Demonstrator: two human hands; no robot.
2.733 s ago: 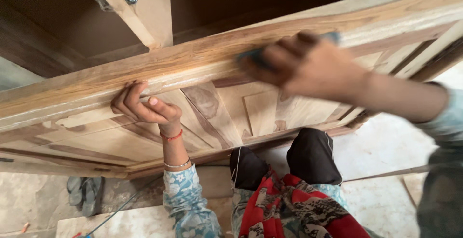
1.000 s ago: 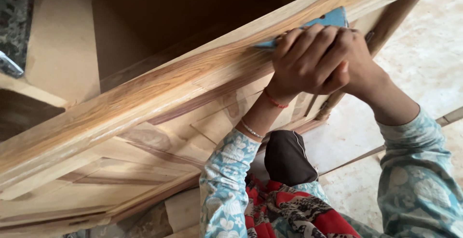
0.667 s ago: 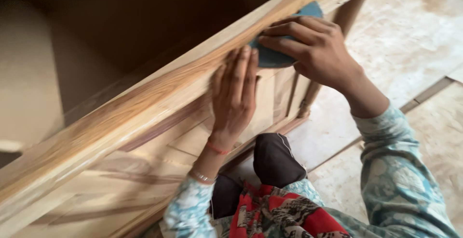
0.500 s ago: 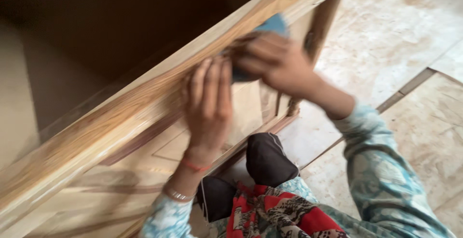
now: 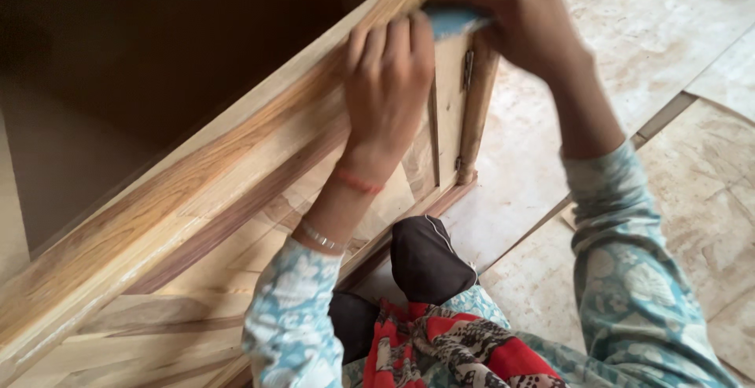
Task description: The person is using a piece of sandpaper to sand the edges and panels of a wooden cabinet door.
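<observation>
My left hand (image 5: 387, 89) lies flat, fingers spread, on the wooden door (image 5: 236, 191) rail to brace it. My right hand (image 5: 511, 18) curls shut over the blue sandpaper (image 5: 454, 20), pressing it on the top corner.

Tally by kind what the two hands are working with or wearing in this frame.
Wooden door panel: 1
Blue sanding pad, under the right hand: 1
Hinge on the panel's end: 1
Wrist bands on the left hand, red thread and metal bangle: 2
Total: 5
</observation>
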